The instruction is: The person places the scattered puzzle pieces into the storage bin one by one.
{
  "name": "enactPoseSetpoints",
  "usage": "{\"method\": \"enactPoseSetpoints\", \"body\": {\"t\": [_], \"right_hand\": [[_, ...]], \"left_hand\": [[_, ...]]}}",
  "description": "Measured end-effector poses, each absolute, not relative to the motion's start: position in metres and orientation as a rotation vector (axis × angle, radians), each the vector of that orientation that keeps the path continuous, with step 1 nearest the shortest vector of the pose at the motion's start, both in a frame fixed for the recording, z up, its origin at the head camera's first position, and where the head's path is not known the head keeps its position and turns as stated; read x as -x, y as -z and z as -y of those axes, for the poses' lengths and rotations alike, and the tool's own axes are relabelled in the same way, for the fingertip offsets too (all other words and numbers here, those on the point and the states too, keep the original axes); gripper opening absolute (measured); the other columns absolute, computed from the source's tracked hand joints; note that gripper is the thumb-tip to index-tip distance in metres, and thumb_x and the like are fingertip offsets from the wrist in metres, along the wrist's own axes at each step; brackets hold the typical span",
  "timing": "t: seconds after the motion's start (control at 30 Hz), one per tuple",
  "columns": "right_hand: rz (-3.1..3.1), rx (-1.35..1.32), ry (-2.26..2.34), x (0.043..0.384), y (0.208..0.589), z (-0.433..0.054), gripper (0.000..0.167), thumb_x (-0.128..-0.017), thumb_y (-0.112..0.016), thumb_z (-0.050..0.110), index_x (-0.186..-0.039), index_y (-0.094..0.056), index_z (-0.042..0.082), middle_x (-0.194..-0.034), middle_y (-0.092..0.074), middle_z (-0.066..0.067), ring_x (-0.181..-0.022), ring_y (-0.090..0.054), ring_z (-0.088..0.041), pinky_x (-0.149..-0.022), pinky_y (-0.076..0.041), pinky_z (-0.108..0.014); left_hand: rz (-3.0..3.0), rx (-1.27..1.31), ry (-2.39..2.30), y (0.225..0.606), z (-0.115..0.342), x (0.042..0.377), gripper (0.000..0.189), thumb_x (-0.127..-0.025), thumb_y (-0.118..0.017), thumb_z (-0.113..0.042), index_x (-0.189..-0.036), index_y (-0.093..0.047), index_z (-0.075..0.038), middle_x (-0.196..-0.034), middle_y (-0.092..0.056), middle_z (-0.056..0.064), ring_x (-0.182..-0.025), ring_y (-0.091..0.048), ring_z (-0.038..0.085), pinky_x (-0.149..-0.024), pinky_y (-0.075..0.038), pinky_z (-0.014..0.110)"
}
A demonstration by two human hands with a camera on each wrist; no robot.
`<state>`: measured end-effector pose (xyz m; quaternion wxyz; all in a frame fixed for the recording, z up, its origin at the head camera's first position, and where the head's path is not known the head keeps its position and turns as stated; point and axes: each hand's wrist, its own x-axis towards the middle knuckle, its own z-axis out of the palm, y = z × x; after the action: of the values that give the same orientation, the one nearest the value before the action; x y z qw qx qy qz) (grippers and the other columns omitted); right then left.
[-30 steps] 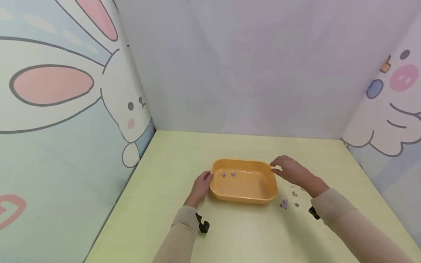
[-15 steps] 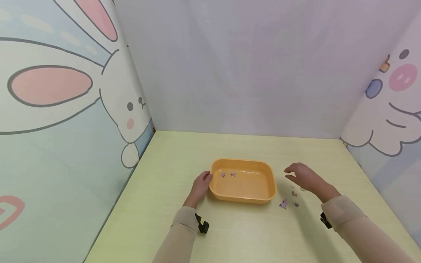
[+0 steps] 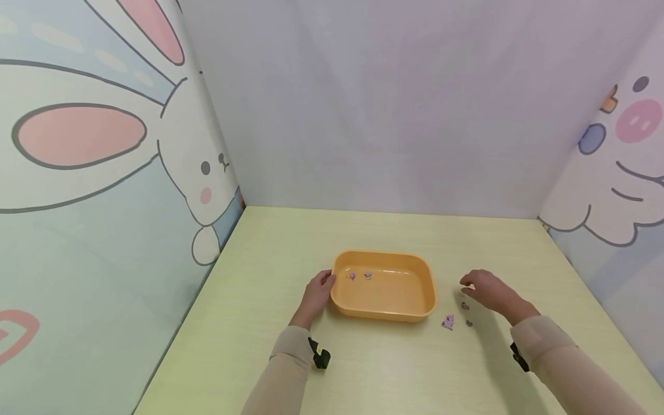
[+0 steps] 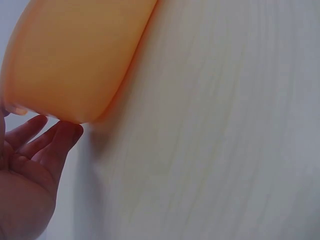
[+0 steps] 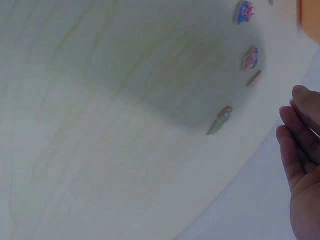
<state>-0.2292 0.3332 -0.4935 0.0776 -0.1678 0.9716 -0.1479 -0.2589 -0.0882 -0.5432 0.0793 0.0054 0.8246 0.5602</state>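
My left hand [image 3: 317, 293] holds the left end of a shallow orange plastic tray [image 3: 381, 317], fingertips against its wall in the left wrist view. Two small purple-and-white printed pieces [image 3: 368, 275] lie inside it, near the far left. To the tray's right, my right hand [image 3: 490, 288] hovers above the table with its fingers loosely bent and nothing visible between them. Close below it lie several small flat printed pieces, among them a blue-and-pink one [image 5: 245, 12], a reddish one [image 5: 251, 59] and a greenish one [image 5: 220, 121]. A larger purple piece [image 3: 448, 322] lies nearer the tray.
The pale yellow-green table [image 3: 394, 369] reaches back to a plain lilac-grey curtain [image 3: 373, 115]. Side panels with a cartoon rabbit [image 3: 192, 155] and a pig-nosed figure [image 3: 622, 161] stand left and right.
My right hand has moved away from the tray's right rim, rightward and down toward the loose pieces. My left hand and the tray have stayed in place.
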Motion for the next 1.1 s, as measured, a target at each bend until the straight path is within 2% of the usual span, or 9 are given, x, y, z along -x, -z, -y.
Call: {"method": "enactPoseSetpoints", "body": {"t": [0.3,0.57,0.8,1.1], "right_hand": [[-2.861,0.422,0.459,0.236,0.513,-0.338,0.013,-0.089,-0.067,0.003,-0.099,-0.069,-0.006,-0.091,-0.066,-0.009,-0.085,-0.062,-0.029,-0.078,-0.053,-0.048],[-2.856,0.447,0.42,0.239,0.521,-0.335,0.005,-0.089,-0.064,0.001,-0.087,-0.068,0.0,-0.081,-0.062,-0.003,-0.075,-0.057,-0.02,-0.07,-0.053,-0.042],[-2.858,0.458,0.409,0.239,0.518,-0.333,0.011,-0.09,-0.062,0.001,-0.08,-0.064,0.006,-0.074,-0.056,0.002,-0.067,-0.05,-0.015,-0.062,-0.048,-0.034],[-2.881,0.501,0.366,0.231,0.521,-0.331,0.014,-0.09,-0.063,0.0,-0.079,-0.062,0.007,-0.072,-0.054,0.003,-0.066,-0.048,-0.014,-0.06,-0.046,-0.033]], "left_hand": [[-2.457,-0.009,-1.682,0.542,0.088,0.259,0.044,-0.104,-0.046,-0.033,-0.135,-0.054,-0.003,-0.128,-0.059,0.013,-0.115,-0.057,0.027,-0.096,-0.047,0.043],[-2.45,-0.015,-1.686,0.542,0.087,0.259,0.043,-0.104,-0.046,-0.032,-0.135,-0.054,-0.004,-0.129,-0.059,0.013,-0.114,-0.057,0.026,-0.096,-0.047,0.043],[-2.45,-0.017,-1.691,0.541,0.088,0.26,0.044,-0.104,-0.046,-0.033,-0.136,-0.053,-0.003,-0.13,-0.058,0.014,-0.117,-0.056,0.028,-0.097,-0.046,0.044],[-2.447,-0.008,-1.687,0.545,0.089,0.257,0.045,-0.103,-0.047,-0.034,-0.136,-0.054,-0.003,-0.131,-0.057,0.015,-0.118,-0.055,0.03,-0.097,-0.046,0.046]]}}
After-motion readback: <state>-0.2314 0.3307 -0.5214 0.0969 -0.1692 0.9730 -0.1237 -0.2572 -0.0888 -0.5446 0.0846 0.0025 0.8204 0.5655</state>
